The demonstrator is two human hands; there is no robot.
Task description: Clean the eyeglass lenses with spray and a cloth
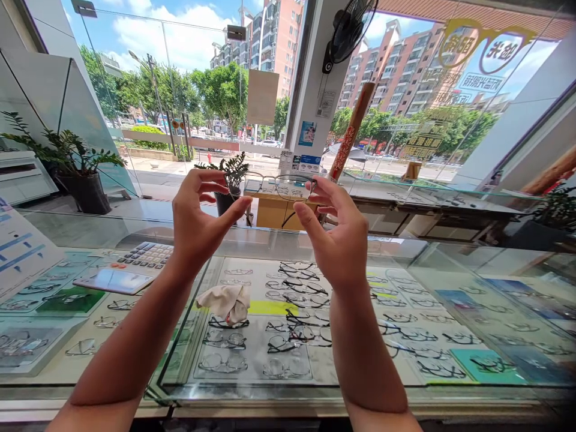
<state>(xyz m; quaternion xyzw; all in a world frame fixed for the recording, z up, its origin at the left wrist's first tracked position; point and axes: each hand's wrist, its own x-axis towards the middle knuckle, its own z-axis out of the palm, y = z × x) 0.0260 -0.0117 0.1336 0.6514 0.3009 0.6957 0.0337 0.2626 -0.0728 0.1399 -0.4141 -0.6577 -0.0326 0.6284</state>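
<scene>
I hold a thin-framed pair of glasses (279, 184) up at eye height between both hands, above a glass display counter (405, 252). My left hand (200, 219) pinches the left end of the frame with thumb and fingers. On the other end my right hand (338, 231) grips with its fingertips. Light passes through the lenses toward the window. A crumpled beige cleaning cloth (227, 302) lies on the counter glass below my left wrist.
Under the counter glass lie several rows of spectacle frames (292, 312). A calculator (144, 255) and a phone (113, 280) rest on the counter at left. Potted plants (74, 165) stand by the shop window, and a wall fan (348, 30) hangs above.
</scene>
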